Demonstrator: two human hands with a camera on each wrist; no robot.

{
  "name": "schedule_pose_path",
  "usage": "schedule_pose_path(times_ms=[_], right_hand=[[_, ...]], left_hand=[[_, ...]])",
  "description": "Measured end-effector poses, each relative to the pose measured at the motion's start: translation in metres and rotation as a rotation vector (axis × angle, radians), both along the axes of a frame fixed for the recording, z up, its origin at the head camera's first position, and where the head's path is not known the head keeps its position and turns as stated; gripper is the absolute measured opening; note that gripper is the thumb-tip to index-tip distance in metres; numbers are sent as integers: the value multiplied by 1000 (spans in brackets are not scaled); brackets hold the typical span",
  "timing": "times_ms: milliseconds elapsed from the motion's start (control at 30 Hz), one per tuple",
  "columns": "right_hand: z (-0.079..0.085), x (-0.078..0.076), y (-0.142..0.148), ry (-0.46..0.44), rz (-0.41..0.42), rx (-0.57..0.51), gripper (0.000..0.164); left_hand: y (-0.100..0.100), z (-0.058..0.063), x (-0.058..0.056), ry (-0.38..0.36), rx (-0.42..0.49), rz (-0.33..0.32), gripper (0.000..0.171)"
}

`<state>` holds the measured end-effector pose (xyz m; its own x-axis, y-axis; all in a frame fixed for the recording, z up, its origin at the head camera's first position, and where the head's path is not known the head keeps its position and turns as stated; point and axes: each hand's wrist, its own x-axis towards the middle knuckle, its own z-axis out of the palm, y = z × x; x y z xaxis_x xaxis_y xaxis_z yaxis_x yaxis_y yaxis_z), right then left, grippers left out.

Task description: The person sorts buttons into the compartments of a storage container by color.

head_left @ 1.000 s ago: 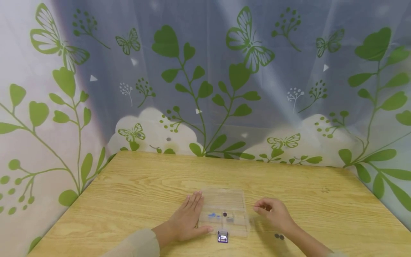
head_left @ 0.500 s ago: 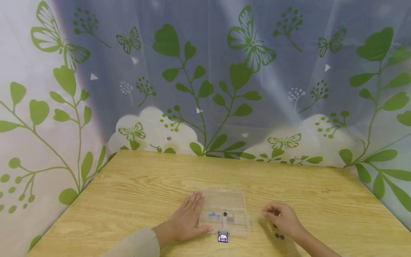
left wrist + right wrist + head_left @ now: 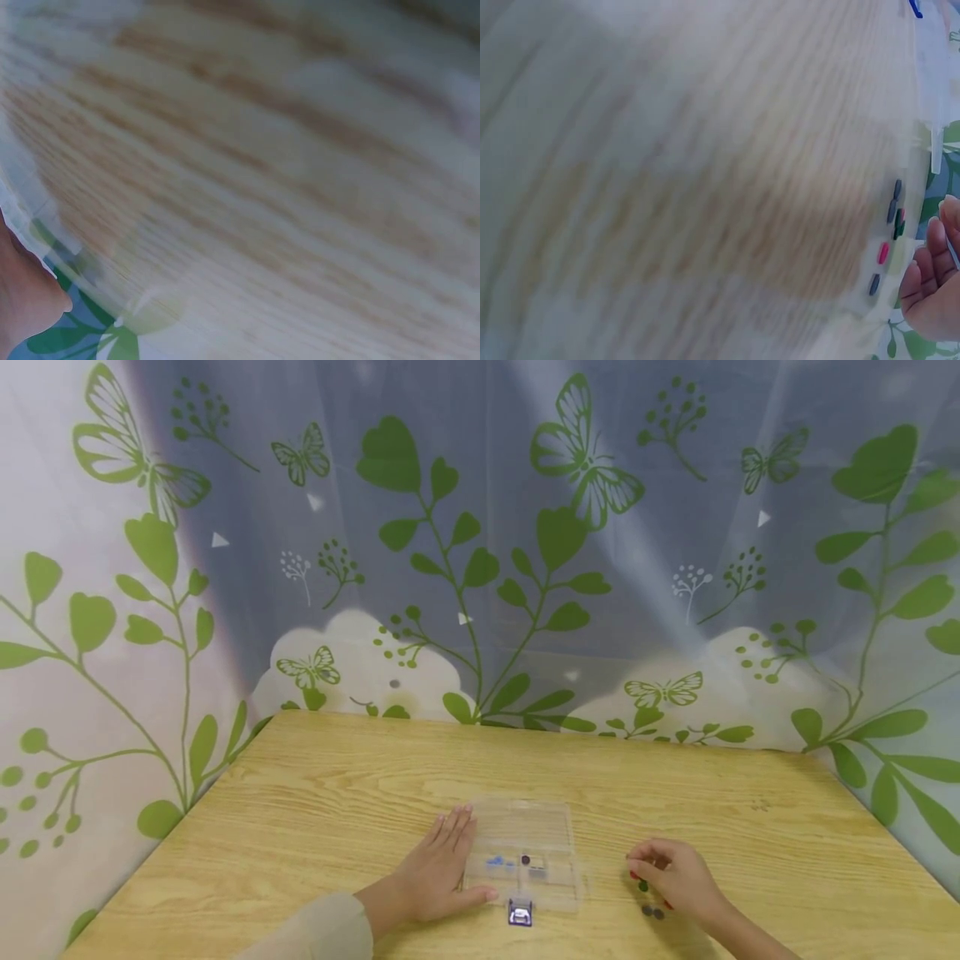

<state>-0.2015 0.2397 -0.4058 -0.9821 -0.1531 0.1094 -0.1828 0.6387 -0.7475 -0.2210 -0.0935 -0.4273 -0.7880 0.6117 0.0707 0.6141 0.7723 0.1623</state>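
Note:
My left hand (image 3: 438, 872) lies flat with straight fingers along the left side of a clear plastic compartment box (image 3: 551, 839), its thumb across the front corner. Small blue pieces (image 3: 497, 862) and a dark round piece (image 3: 526, 860) sit in separate compartments. A purple-edged clasp (image 3: 521, 912) is at the box's front. To the right, my right hand (image 3: 678, 877) hovers with loosely bent fingers over small flat pieces: a green one (image 3: 643, 887), a pair of dark grey ones (image 3: 652, 912) and a red one (image 3: 883, 253). Nothing shows between its fingertips in the right wrist view.
The wood-grain table (image 3: 360, 777) extends behind and to both sides of the box. Several tiny pale pieces (image 3: 761, 805) lie at the far right. A curtain (image 3: 480, 568) printed with leaves and butterflies hangs around the table's back and sides.
My right hand has moved right and toward me, from beside the box to over the small pieces; red and green ones now show by it. The left hand and box stay put.

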Motion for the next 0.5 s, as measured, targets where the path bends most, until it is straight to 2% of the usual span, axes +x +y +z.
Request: schedule_pose_path(times_ms=[300, 500], right_hand=[[-8, -4, 13, -5, -3, 40, 15], [-11, -5, 23, 18, 69, 59, 13]], left_hand=[[0, -2, -1, 1, 10, -3, 92], [0, -2, -1, 8, 9, -5, 92]])
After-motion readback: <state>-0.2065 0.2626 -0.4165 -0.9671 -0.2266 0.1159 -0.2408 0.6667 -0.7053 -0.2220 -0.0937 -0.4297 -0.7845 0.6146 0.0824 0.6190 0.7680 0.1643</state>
